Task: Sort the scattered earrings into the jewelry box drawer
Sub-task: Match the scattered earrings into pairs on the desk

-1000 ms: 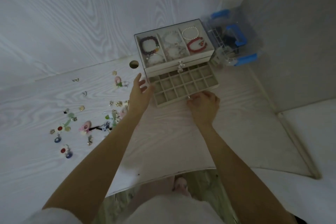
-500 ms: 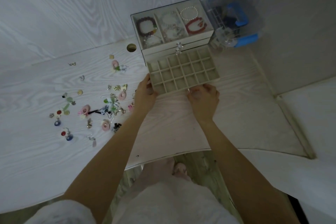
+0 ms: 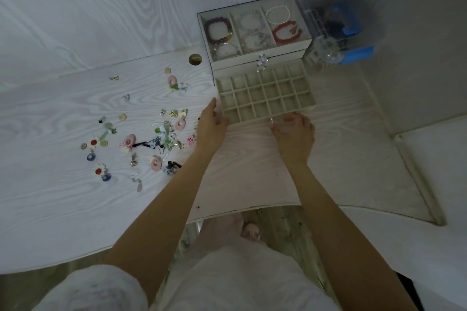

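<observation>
White wood-grain table [image 3: 75, 209] spanning the view from 9 o'clock to centre. Jewelry box [image 3: 255, 57] standing toward 1 o'clock against the back wall, top tray holding bracelets [image 3: 218, 30] under a clear lid. Blue-and-clear container [image 3: 338, 30] just beside the box at 2 o'clock. Drawer [image 3: 265, 94] drawn well out of the box front, farther than a second ago, gridded compartments now fully exposed and apparently all vacant. Left hand [image 3: 212, 126] pressed against the drawer's left front corner, fingers fairly straight along the side wall, nothing enclosed. Right hand [image 3: 293, 134] at the drawer's front edge near 6 o'clock of the drawer, fingers curled about the small clear knob [image 3: 272, 122]; exact pinch partly hidden by the knuckles. Scattered earrings [image 3: 161, 139] lying at 9 o'clock of the hands, well apart from the drawer, in a loose spread reaching toward 10 o'clock; none yet in a compartment. Small round hole [image 3: 195, 59] in the tabletop just left of the box. Judged meaning: opening step essentially finished, sorting proper not yet begun, first pickup most likely from the cluster nearest the left hand.
</observation>
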Tool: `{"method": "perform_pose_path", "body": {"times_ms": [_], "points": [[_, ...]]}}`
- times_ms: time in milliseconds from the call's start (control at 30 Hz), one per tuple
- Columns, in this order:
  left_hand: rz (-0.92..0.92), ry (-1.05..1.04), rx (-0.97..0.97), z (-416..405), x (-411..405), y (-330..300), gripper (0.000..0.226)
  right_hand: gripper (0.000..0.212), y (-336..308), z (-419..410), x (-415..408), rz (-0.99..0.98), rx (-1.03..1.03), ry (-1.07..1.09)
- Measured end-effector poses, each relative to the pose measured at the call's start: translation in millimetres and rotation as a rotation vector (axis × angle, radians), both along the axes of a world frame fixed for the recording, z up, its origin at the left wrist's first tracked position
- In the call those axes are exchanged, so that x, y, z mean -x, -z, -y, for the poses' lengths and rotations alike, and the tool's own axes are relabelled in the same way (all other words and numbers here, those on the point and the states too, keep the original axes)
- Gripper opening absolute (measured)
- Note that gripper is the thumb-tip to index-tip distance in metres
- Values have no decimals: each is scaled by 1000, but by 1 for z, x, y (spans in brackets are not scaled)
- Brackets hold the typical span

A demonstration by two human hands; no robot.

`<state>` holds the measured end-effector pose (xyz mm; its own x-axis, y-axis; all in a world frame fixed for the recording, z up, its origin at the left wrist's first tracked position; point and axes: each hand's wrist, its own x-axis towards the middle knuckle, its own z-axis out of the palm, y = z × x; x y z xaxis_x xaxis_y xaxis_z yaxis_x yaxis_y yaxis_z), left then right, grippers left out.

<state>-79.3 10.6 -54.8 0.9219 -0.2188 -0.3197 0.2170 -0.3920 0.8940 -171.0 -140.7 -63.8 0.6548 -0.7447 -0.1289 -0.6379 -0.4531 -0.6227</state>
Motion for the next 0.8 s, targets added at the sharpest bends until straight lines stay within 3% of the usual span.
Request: {"method": "perform_pose_path", "body": {"times_ms": [67,133,233,333,467,600,800], "points": [[105,-36,-16,-14,10,-13,49,36,-14,-5,10,-16,14,-46],[334,-71,-37,-41,27,-37,40,30,-29,-15,18,36,33,-174],[493,-89,-239,-100,47,-44,36,31,-36,-44,17,118,-30,-532],[469,-39,-468,-148,62,-28,37,41,-28,-71,5,14,-64,-847],[305,-28,-638,-181,87,1,56,53,-11,-110,-11,-56,-7,-1003],[186,-179,-565,-179,104,18,67,59,2,-132,-35,-90,62,-929],[245,-215,-504,-167,77,16,44,37,10,-152,-61,-55,50,-1017]]}}
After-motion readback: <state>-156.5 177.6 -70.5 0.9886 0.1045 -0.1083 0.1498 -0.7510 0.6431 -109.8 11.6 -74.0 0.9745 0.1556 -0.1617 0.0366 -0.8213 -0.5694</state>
